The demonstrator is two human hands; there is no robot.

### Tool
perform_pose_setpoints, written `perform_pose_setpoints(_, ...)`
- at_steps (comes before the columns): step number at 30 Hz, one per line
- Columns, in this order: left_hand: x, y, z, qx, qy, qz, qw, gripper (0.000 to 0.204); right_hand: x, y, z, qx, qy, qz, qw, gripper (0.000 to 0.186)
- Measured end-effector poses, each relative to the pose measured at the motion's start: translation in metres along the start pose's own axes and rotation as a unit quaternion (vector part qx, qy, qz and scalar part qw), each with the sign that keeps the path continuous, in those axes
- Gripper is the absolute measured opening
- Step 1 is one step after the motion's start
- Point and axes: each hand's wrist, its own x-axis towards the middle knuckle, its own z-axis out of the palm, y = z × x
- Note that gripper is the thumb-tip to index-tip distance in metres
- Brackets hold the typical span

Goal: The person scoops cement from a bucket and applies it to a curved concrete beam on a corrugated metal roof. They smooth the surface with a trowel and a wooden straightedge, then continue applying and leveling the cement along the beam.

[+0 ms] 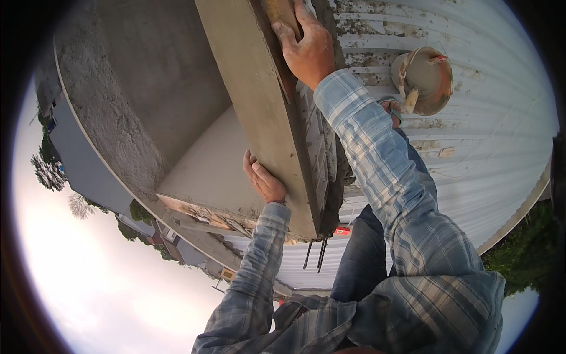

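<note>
A long grey cement-coated beam (274, 141) runs down the middle of the view, its surface smooth and damp-looking. My left hand (268, 184) rests against its left edge near the lower end, with the fingers stretched out and nothing held. Farther up, my right hand (309, 52) is closed around a yellowish piece of wood (282, 13) along the beam's right side. That wood leaves the view at the top, so its full shape is hidden. Grey mortar marks show on the right hand's fingers.
A bucket (446, 97) holding grey mix and a wooden-handled tool stands on the white corrugated roofing (471, 147), beside my foot. Dark metal rods (322, 255) stick out below the beam's lower end, near a red object (342, 230). A rough cement wall (112, 112) lies left.
</note>
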Motion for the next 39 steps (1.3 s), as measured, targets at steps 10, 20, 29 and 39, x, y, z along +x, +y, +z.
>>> perform_pose_setpoints(10, -0.006, -0.024, -0.011, -0.009, 0.006, -0.024, 1.0, 0.055, 0.048, -0.012, 0.022, -0.023, -0.006, -0.009, 1.0, 0.058)
perform_pose_setpoints(20, 0.002, -0.01, -0.011, -0.009, 0.007, -0.025, 1.0, 0.055, -0.018, 0.001, -0.008, 0.018, -0.123, 0.038, 0.991, 0.06)
perform_pose_setpoints(29, 0.001, -0.007, -0.005, -0.006, -0.002, -0.017, 1.0, 0.055, 0.249, -0.042, 0.022, 0.006, -0.013, -0.108, 0.994, 0.046)
perform_pose_setpoints(39, -0.004, -0.01, -0.021, 0.009, 0.038, 0.001, 0.999, 0.055, -0.229, 0.035, -0.038, -0.021, -0.181, 0.195, 0.964, 0.061)
